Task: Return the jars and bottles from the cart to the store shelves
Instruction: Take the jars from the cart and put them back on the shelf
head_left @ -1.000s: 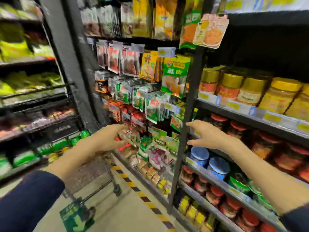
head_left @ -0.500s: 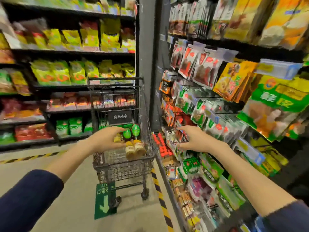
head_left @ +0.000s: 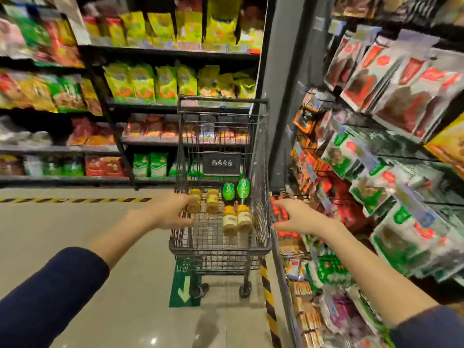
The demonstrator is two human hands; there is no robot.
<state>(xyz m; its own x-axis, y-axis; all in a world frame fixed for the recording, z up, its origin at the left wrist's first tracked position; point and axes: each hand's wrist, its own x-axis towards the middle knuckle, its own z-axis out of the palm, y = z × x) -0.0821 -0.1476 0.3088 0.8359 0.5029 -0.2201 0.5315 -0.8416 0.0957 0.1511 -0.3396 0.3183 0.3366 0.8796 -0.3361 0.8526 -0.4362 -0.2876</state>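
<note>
Awaiting shelving: two yellow glass jars (head_left: 213,204), two green-capped bottles (head_left: 243,209) in black wire cart (head_left: 221,249) | left hand (head_left: 168,213) (grip unclear) | right hand (head_left: 298,217) released

Two amber jars (head_left: 212,204) lie beside two green-labelled bottles (head_left: 228,192), apparently on their sides, in the wire cart (head_left: 221,250).

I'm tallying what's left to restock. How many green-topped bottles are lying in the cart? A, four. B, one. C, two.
C: the left green-topped bottle and the right green-topped bottle lie side by side in the cart; no others show.
</note>
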